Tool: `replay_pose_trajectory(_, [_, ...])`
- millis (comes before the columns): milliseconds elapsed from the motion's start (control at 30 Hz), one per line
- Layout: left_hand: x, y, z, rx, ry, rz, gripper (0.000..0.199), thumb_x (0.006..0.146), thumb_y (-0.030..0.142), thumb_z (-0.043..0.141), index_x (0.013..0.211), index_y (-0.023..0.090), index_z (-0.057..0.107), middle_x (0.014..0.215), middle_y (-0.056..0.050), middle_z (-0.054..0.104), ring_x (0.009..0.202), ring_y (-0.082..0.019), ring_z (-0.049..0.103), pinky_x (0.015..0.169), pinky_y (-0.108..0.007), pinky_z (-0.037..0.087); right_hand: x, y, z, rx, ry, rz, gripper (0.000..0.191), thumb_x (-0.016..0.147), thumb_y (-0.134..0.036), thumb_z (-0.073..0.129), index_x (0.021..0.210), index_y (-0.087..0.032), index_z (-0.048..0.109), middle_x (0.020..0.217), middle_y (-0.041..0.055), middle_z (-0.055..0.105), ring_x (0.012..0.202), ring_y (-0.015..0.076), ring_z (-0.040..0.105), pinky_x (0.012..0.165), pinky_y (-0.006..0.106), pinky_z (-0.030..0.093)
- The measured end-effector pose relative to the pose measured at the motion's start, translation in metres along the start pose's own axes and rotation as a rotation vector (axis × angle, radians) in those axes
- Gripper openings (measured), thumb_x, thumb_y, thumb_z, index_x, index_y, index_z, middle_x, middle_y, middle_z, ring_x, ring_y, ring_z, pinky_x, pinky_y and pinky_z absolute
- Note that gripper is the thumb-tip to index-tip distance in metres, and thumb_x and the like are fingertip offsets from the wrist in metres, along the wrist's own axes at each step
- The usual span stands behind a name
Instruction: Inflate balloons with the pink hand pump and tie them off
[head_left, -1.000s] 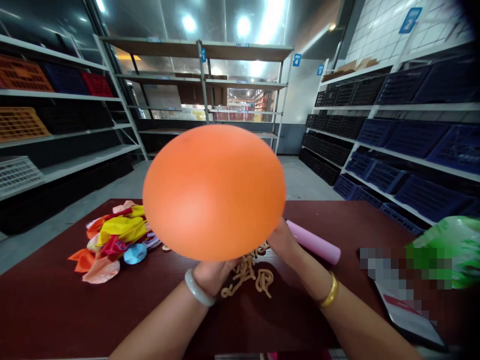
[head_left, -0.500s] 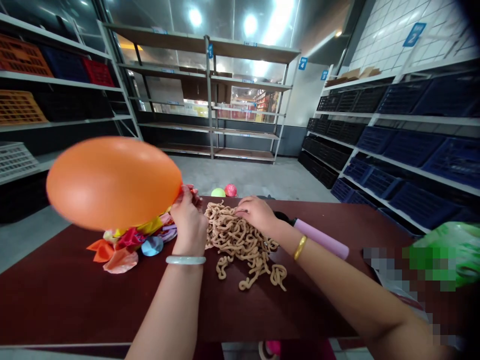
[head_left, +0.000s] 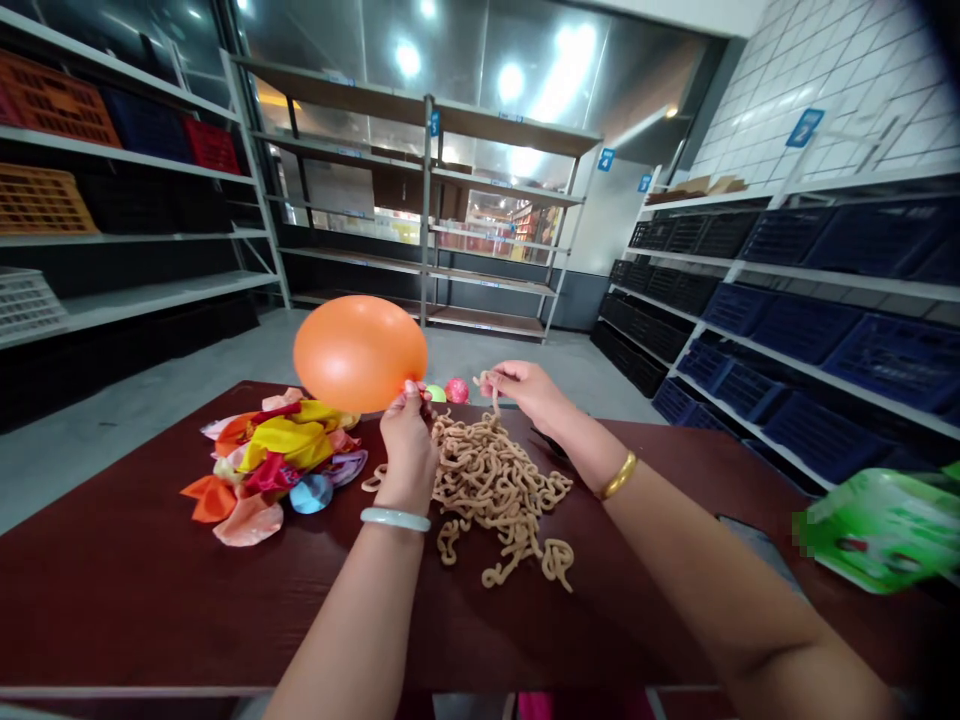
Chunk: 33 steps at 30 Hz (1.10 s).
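An inflated orange balloon is held up, left of a dangling tan strand

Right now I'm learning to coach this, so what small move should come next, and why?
Probably raise the thin tan cord-like strand clear of the tangled tan pile: the right hand pinches it while its lower end seems to reach the pile, and the left hand holds the inflated round orange balloon by its end.

White lights glare overhead, while the frame's right corners darken.
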<state>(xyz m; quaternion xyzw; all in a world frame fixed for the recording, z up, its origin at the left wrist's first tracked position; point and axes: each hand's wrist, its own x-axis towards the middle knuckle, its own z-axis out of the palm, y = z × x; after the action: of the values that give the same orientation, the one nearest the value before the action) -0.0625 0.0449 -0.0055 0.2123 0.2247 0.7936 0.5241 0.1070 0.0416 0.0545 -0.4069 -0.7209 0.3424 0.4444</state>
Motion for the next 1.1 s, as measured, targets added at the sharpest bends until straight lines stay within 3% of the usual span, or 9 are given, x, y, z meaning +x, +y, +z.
replay_pose_trajectory(67, [-0.001, -0.003, 0.001, 0.026, -0.03, -0.012, 0.034, 0.067, 0.039, 0.079, 0.074, 0.013, 0.059, 0.058, 0.004, 0.054, 0.046, -0.004, 0.042, 0.046, -0.017, 0.03, 0.001, -0.009, -0.004, 0.061, -0.043, 0.005, 0.028, 0.083, -0.042, 0.059, 0.073, -0.016, 0.063, 0.065, 0.0006, 0.062, 0.06, 0.0116, 0.054, 0.06, 0.025, 0.042])
replay_pose_trajectory(167, [-0.005, -0.009, 0.004, 0.109, -0.104, -0.049, 0.032, 0.066, 0.038, 0.078, 0.071, 0.013, 0.059, 0.055, 0.004, 0.052, 0.044, -0.004, 0.038, 0.044, -0.018, 0.026, 0.0, -0.015, -0.004, -0.08, -0.103, -0.019, 0.021, 0.085, -0.036, 0.057, 0.081, -0.017, 0.066, 0.064, -0.002, 0.059, 0.054, 0.0097, 0.049, 0.055, 0.024, 0.038])
replay_pose_trajectory(367, [-0.021, -0.019, 0.011, 0.373, -0.272, -0.126, 0.031, 0.068, 0.042, 0.073, 0.071, 0.013, 0.063, 0.054, 0.003, 0.051, 0.046, -0.007, 0.037, 0.046, -0.021, 0.025, -0.007, -0.019, 0.004, -0.621, -0.21, -0.261, 0.012, 0.089, -0.022, 0.058, 0.085, -0.022, 0.07, 0.09, 0.0015, 0.069, 0.08, 0.0128, 0.059, 0.069, 0.024, 0.038])
replay_pose_trajectory(567, [-0.029, -0.019, 0.015, 0.697, -0.358, 0.081, 0.017, 0.069, 0.032, 0.068, 0.068, 0.015, 0.063, 0.055, 0.001, 0.051, 0.058, -0.014, 0.045, 0.054, -0.023, 0.032, -0.018, -0.031, 0.007, -1.046, -0.146, -0.266, 0.018, 0.092, -0.029, 0.055, 0.087, -0.023, 0.071, 0.088, 0.0037, 0.069, 0.073, 0.0143, 0.056, 0.059, 0.027, 0.029])
replay_pose_trajectory(667, [-0.032, -0.019, 0.016, 0.649, -0.391, 0.034, 0.021, 0.073, 0.035, 0.064, 0.066, 0.017, 0.057, 0.052, 0.003, 0.043, 0.052, -0.012, 0.038, 0.049, -0.023, 0.028, -0.018, -0.039, 0.006, -1.137, -0.124, -0.241, 0.024, 0.092, -0.037, 0.054, 0.085, -0.023, 0.071, 0.078, 0.0032, 0.068, 0.065, 0.0135, 0.053, 0.055, 0.028, 0.023])
replay_pose_trajectory(833, [-0.038, -0.017, 0.018, 0.349, -0.544, -0.213, 0.036, 0.075, 0.044, 0.065, 0.063, 0.019, 0.042, 0.054, 0.007, 0.03, 0.046, -0.007, 0.024, 0.044, -0.021, 0.023, -0.011, -0.053, -0.004, -1.111, -0.183, -0.18, 0.024, 0.089, -0.038, 0.058, 0.077, -0.021, 0.069, 0.068, 0.0003, 0.064, 0.057, 0.0105, 0.046, 0.053, 0.027, 0.02])
replay_pose_trajectory(900, [-0.039, -0.016, 0.018, 0.271, -0.595, -0.294, 0.039, 0.074, 0.045, 0.067, 0.063, 0.018, 0.042, 0.055, 0.007, 0.028, 0.047, -0.006, 0.022, 0.044, -0.02, 0.023, -0.009, -0.06, -0.009, -1.088, -0.244, -0.202, 0.021, 0.089, -0.034, 0.058, 0.076, -0.021, 0.069, 0.069, -0.0004, 0.064, 0.058, 0.0099, 0.046, 0.053, 0.026, 0.021])
replay_pose_trajectory(1100, [-0.04, -0.017, 0.014, 0.262, -0.708, -0.362, 0.035, 0.077, 0.041, 0.069, 0.067, 0.017, 0.045, 0.058, 0.006, 0.031, 0.048, -0.006, 0.024, 0.043, -0.019, 0.024, -0.012, -0.071, -0.02, -1.135, -0.392, -0.352, 0.014, 0.084, -0.025, 0.061, 0.074, -0.02, 0.069, 0.07, -0.0006, 0.064, 0.059, 0.0103, 0.046, 0.055, 0.027, 0.023])
